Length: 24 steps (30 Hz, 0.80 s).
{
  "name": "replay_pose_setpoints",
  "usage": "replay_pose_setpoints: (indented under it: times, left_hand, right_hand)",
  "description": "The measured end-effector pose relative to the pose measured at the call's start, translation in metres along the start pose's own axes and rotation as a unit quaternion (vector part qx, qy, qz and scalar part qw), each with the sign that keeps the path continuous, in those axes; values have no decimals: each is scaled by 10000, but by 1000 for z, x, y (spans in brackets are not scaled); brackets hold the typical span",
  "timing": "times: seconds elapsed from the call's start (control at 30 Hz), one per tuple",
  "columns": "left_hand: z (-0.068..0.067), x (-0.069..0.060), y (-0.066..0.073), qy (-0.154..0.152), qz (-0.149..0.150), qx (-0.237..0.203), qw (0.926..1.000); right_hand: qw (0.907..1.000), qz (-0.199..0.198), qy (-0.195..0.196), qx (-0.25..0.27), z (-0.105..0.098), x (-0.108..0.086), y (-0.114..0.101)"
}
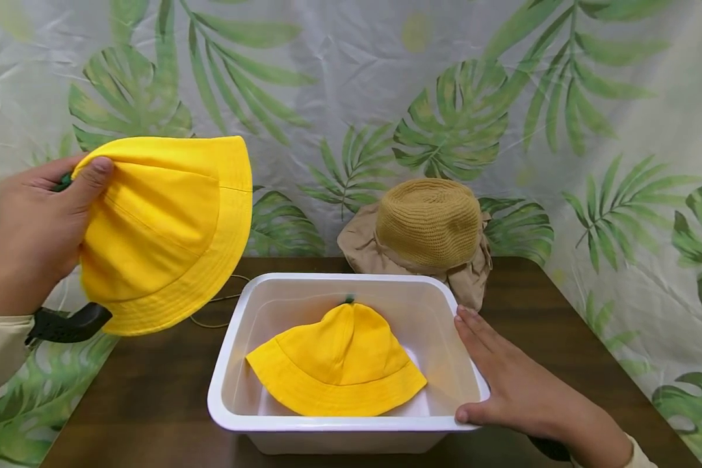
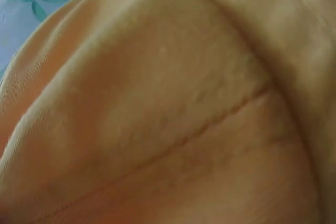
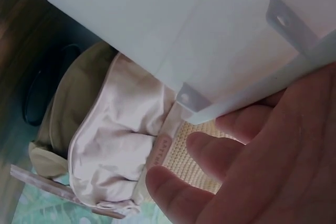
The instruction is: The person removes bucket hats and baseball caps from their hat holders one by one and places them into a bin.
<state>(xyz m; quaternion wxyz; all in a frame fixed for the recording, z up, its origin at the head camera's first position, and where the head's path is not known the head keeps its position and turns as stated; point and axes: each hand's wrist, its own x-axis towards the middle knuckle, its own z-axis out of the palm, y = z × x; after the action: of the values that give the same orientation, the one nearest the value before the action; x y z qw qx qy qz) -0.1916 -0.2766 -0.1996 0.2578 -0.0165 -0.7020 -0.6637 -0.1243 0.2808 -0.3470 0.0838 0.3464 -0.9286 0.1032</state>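
My left hand [image 1: 41, 227] pinches a yellow bucket hat [image 1: 169, 240] near its crown, by a dark green tab, and holds it in the air left of the white bin. The hat's fabric [image 2: 157, 93] fills most of the left wrist view. A second yellow bucket hat [image 1: 339, 364] lies inside the white plastic bin [image 1: 351, 424], its green tab toward the back. My right hand [image 1: 520, 383] rests on the bin's right rim, with fingers fairly straight and the thumb at the front corner. In the right wrist view, its fingers [image 3: 176, 195] lie beside the bin's outer wall [image 3: 157, 19].
Behind the bin, a tan knitted hat [image 1: 429, 221] sits on beige cloth hats [image 1: 357, 240] on the dark wooden table [image 1: 561, 325]. A thin cord [image 1: 213, 325] lies left of the bin. A leaf-print curtain [image 1: 351, 84] hangs behind.
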Motion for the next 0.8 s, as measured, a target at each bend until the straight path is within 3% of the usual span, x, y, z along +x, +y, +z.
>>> replay_pose_setpoints:
  times: [0.17, 0.3, 0.5, 0.8]
  left_hand:
    - [19, -2, 14, -440, -53, 1016, 9938]
    - [35, -3, 22, -944, -119, 1462, 9847]
    - [64, -7, 28, -1556, 15, 2189, 9633]
    - [100, -1, 32, -2384, -198, 2120, 9476]
  right_hand:
    - [10000, 68, -43, -3, 0, 0, -1]
    - [9998, 145, -96, 81, 1, -1, -1]
    - [9993, 240, -166, 249, 2, -2, 0]
    - [9987, 348, -192, 323, 2, -3, -1]
